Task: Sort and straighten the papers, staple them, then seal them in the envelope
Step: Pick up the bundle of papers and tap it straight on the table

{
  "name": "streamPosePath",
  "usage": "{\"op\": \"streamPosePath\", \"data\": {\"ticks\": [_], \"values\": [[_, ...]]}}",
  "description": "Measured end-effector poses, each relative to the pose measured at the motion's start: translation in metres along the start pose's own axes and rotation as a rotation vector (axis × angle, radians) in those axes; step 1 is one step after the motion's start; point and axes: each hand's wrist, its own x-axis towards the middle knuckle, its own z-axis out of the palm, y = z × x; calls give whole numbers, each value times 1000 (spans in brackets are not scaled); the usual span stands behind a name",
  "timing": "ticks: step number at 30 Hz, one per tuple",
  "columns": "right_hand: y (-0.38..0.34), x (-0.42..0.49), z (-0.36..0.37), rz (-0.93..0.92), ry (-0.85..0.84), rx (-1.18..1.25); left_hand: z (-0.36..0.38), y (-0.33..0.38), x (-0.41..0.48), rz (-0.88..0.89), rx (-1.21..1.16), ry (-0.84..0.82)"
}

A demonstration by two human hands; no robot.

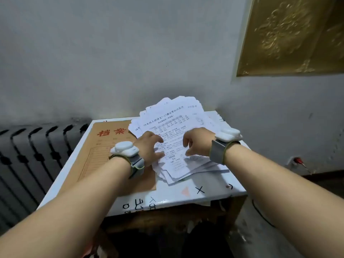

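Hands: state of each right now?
Left hand: fingers curled on the papers; grip cannot be told.
Right hand: curled over the papers; grip cannot be told.

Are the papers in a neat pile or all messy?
Messy. The papers are fanned out: sheet corners stick out at different angles at both the far and near ends of the pile.

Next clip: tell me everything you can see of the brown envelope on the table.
The file envelope looks like brown kraft paper, with two large red characters printed near its far end and a faint ruled form below them. It lies flat, printed side up, on the left of the white tabletop. The fanned papers overlap its far right corner. The left hand reaches across its right side onto them, the forearm hiding part of it. No flap shows.
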Motion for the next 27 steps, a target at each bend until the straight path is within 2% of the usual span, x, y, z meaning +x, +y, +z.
{"op": "streamPosePath", "data": {"ticks": [7,10,13,20,27], "values": [[2,-24,12,142,-211,-29,6,6,6,-17,-48,-49],[2,-27,21,110,-164,-162,-1,2,30,-38,-55,-31],[7,-14,31,126,-77,-125,-2,-3,59,-54,-44,-4],[11,49,30,153,-30,-107,0,-27,131,-87,105,12],[22,84,57,62,26,-128,-8,-51,188,-92,105,68]]}}
